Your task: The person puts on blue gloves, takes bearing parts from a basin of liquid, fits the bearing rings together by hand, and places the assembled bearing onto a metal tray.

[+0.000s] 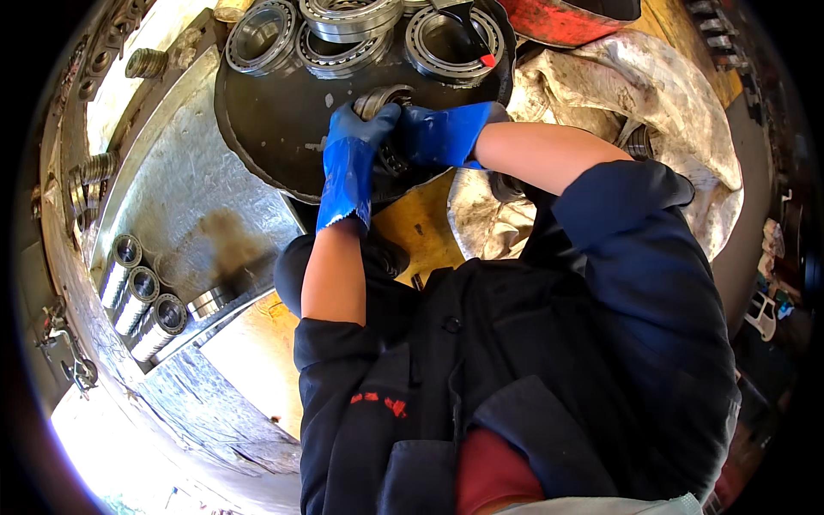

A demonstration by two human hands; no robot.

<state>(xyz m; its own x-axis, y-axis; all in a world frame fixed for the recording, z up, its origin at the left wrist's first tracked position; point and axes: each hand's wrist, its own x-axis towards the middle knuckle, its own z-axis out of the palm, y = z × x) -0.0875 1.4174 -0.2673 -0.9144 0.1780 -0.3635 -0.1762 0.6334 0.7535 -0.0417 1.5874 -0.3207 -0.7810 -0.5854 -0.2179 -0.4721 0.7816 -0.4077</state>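
Note:
Blue rubber gloves cover both my hands, which come together over a dark round pan point(266, 129). My left hand point(356, 133) curls around a metal roller bearing point(384, 100), thumb toward the right hand. From the other side my right hand point(429, 135) closes in on the same bearing; its fingertips are partly hidden. Just below the hands, more bearing metal point(393, 160) shows between the gloves; I cannot tell whether it is the same piece. Larger bearings lie in the far part of the pan, among them one at the left point(262, 39) and one at the right point(453, 45).
A brush with a red-marked tip point(481, 50) rests across the right bearing. Behind stands a red container point(562, 30). Stained cloth point(669, 94) drapes at the right. On the left, a metal tray point(184, 163) carries rows of stacked bearings point(144, 283).

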